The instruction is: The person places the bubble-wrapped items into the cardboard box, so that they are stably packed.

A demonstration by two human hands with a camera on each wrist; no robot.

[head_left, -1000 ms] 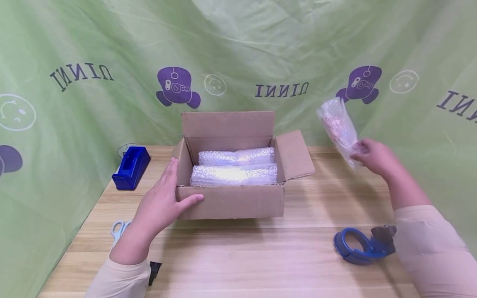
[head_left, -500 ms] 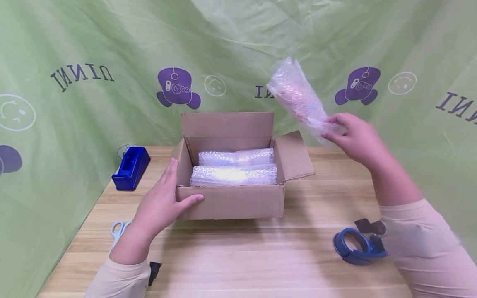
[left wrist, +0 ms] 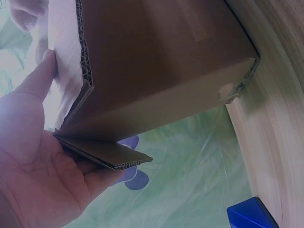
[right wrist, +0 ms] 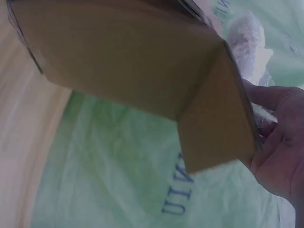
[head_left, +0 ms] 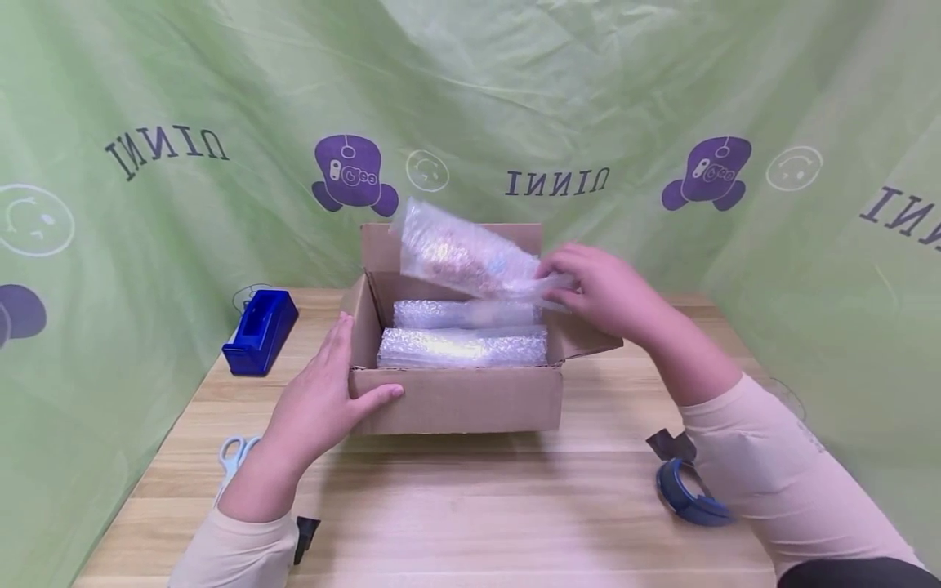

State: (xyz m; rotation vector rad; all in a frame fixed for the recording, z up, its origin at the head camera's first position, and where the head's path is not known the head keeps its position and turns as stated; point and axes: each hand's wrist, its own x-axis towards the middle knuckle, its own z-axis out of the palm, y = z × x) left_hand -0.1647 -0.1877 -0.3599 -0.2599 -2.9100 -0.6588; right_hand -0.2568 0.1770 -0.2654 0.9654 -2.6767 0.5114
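Note:
An opened cardboard box point(head_left: 456, 400) stands on the table, its flaps raised or spread. Two bubble-wrapped rolls point(head_left: 459, 347) lie side by side inside. My left hand point(head_left: 312, 400) holds the box's front left corner, thumb over the front flap and fingers along the left flap point(left wrist: 104, 151). With thumb and fingers, my right hand point(head_left: 599, 290) pinches the end of a bubble-wrap pouch point(head_left: 463, 249) with pinkish and bluish contents. The pouch slants above the box's rear half. In the right wrist view, the hand is right at the edge of the right flap point(right wrist: 213, 114), the pouch point(right wrist: 247, 45) partly hidden.
A blue tape dispenser point(head_left: 260, 331) stands left of the box. Light blue scissors point(head_left: 234, 453) lie partly under the left forearm. Right of centre, a blue ring-shaped tape holder point(head_left: 687, 494) sits beside the right sleeve. Behind the table hangs a green printed curtain point(head_left: 470, 106).
My right hand has carried the pouch leftward from the right side to over the box, tipping it flatter and lower. The left hand and the box have stayed put.

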